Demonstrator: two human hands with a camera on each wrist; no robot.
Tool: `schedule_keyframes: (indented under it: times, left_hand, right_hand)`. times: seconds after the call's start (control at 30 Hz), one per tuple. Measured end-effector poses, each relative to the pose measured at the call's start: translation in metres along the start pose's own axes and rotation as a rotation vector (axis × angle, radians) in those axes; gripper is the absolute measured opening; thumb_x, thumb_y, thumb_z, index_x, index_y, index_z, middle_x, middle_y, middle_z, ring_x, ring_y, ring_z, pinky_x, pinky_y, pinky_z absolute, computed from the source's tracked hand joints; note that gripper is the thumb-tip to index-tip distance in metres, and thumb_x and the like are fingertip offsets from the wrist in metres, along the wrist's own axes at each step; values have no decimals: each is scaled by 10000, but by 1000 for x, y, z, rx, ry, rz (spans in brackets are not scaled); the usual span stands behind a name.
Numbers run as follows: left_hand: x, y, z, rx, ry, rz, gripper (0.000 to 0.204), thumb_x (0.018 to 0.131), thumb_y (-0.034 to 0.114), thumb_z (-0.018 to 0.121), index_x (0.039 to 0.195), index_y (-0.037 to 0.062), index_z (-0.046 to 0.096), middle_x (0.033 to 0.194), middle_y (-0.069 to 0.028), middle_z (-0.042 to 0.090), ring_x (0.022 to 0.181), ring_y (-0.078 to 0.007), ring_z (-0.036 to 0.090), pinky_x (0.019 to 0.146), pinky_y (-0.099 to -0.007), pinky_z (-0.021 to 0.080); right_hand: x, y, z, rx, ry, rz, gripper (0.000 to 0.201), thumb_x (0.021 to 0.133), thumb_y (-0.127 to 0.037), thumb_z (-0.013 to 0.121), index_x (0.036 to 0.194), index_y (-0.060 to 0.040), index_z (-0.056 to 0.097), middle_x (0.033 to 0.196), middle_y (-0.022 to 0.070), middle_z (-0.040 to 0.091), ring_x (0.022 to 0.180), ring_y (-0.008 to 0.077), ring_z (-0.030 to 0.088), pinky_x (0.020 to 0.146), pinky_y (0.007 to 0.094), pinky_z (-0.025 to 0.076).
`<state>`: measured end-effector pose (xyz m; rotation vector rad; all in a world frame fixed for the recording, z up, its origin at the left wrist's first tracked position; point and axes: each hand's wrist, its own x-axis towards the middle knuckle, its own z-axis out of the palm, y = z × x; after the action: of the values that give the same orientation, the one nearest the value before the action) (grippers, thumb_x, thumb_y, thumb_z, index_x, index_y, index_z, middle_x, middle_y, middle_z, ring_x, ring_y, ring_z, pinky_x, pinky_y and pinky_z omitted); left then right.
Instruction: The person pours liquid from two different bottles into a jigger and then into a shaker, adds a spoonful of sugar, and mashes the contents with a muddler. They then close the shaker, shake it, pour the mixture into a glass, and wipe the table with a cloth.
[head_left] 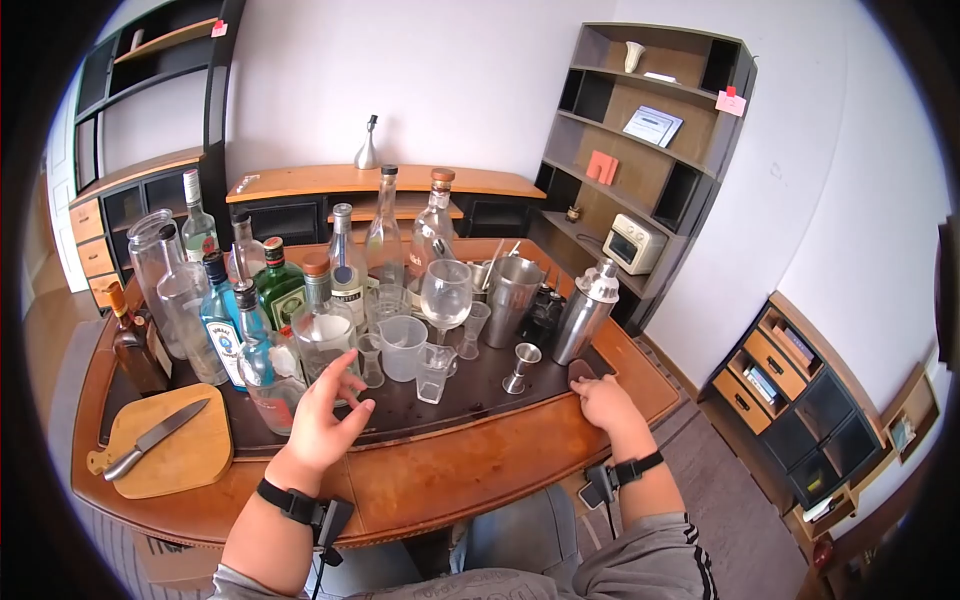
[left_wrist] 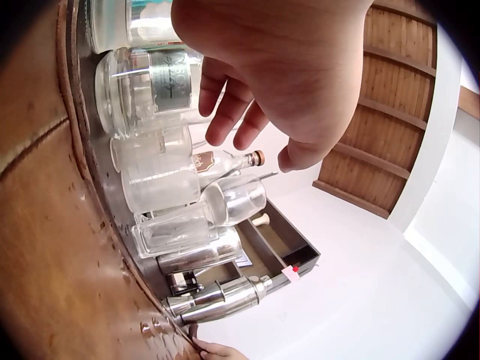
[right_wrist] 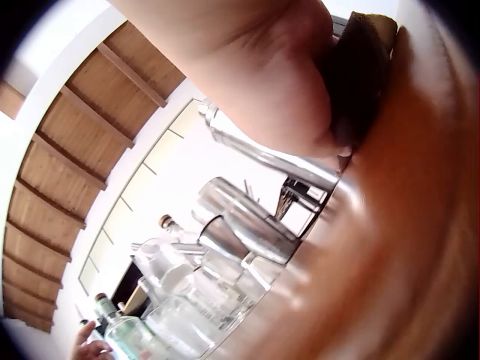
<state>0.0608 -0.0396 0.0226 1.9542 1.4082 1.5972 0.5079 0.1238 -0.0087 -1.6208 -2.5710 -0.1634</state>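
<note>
My left hand (head_left: pixel 325 418) hovers over the front edge of the desk, fingers loosely spread and holding nothing. Just beyond it are a wide clear glass (head_left: pixel 325 340) and a frosted plastic measuring cup (head_left: pixel 402 350). At the desk's right front edge, my right hand (head_left: pixel 607 402) grips a dark brown flat piece (right_wrist: pixel 361 79), partly hidden by the fingers; its kind is unclear. Right behind that hand stands a steel cocktail shaker (head_left: pixel 583 318). A small steel jigger (head_left: pixel 522 366) stands to its left, before a steel mixing tin (head_left: pixel 514 290).
Several liquor bottles (head_left: pixel 222 325) crowd the left and back of the desk. A stemmed glass (head_left: pixel 445 292) stands mid-desk. At the left front, a knife (head_left: pixel 172 428) lies on a wooden cutting board (head_left: pixel 205 460). Shelves (head_left: pixel 640 150) stand behind.
</note>
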Motion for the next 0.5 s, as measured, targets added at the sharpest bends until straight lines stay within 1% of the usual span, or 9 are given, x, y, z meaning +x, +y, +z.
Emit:
schedule_keyframes:
  times: [0.1, 0.13, 0.17, 0.23, 0.33, 0.5]
  left_hand:
    - [0, 3, 0, 1, -15, -12, 711, 783, -30, 694, 1432, 53, 418, 958, -75, 626, 761, -154, 603, 778, -298, 494]
    - [0, 3, 0, -1, -15, -9, 710, 782, -32, 694, 1431, 53, 419, 960, -76, 627, 763, -154, 604, 778, -298, 494]
    - [0, 2, 1, -2, -17, -6, 709, 782, -34, 694, 1430, 53, 420, 961, -77, 627, 764, -155, 604, 779, -298, 494]
    - [0, 2, 1, 0, -18, 0, 706, 783, -37, 692, 1428, 53, 421, 962, -76, 628, 768, -154, 605, 779, -296, 494]
    - [0, 1, 0, 1, -8, 5, 697, 788, -42, 687, 1426, 52, 423, 961, -73, 629, 774, -150, 606, 778, -291, 493]
    - [0, 2, 1, -29, -14, -28, 685, 797, -38, 687, 1424, 46, 424, 961, -70, 632, 776, -142, 605, 779, -285, 492]
  right_hand:
    - [-12, -39, -1, 8, 69, -114, 402, 866, -63, 470, 1225, -31, 646, 1267, 168, 637, 1164, 280, 600, 1007, 392, 409]
    - [-13, -53, -4, 12, 50, -145, 410, 867, -65, 474, 1242, -36, 637, 1268, 169, 635, 1168, 283, 598, 1009, 399, 412]
    - [-13, -66, -9, 28, 48, -181, 398, 871, -66, 475, 1229, -35, 644, 1269, 167, 635, 1138, 284, 610, 1000, 396, 420]
    - [-6, -81, -9, 30, 11, -185, 390, 876, -64, 474, 1222, -40, 650, 1259, 168, 639, 1083, 284, 627, 974, 385, 431]
    - [9, -79, 1, 6, 14, -208, 384, 874, -83, 487, 1209, -80, 672, 1255, 134, 653, 990, 309, 619, 914, 361, 483]
    - [24, -77, 10, 28, 69, -237, 381, 874, -81, 485, 1204, -78, 675, 1238, 141, 660, 955, 324, 623, 911, 364, 488]
